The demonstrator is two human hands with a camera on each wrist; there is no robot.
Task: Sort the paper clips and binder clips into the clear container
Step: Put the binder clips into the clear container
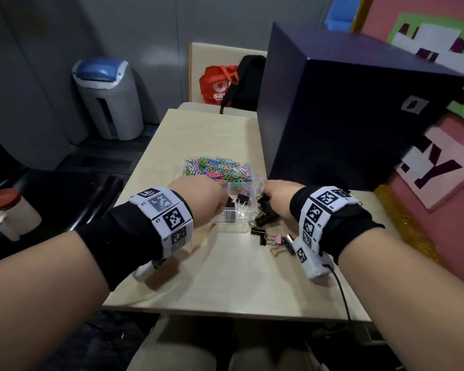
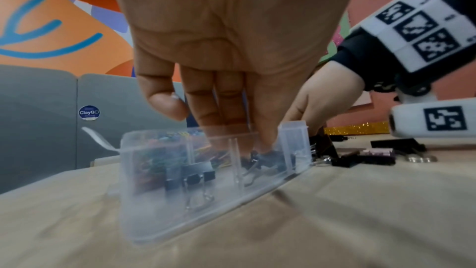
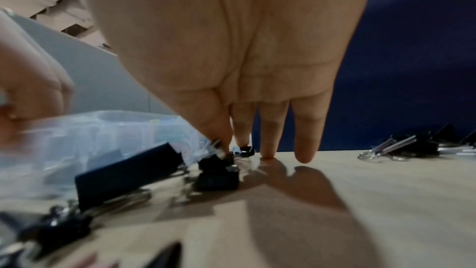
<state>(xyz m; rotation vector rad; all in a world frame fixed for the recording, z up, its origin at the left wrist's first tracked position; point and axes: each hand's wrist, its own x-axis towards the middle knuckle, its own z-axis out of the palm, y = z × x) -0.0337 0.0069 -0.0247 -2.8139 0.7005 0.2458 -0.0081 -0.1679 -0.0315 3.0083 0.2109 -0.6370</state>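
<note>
Left hand (image 2: 231,52) reaches into the container (image 2: 159,201), fingers (image 2: 265,129) pinching a black clip (image 2: 268,155). Right hand (image 3: 231,48), beside the container, pinches another clip (image 3: 219,159).

The left hand (image 1: 198,194) hides its own fingertips and the clear container's (image 2: 154,201) near-left part. The right hand's (image 3: 231,58) grip on small black binder clips (image 3: 219,172) is blurred.

Clear container (image 1: 227,207) holds colourful paper clips (image 1: 219,168), black binder clips (image 1: 236,202).
</note>
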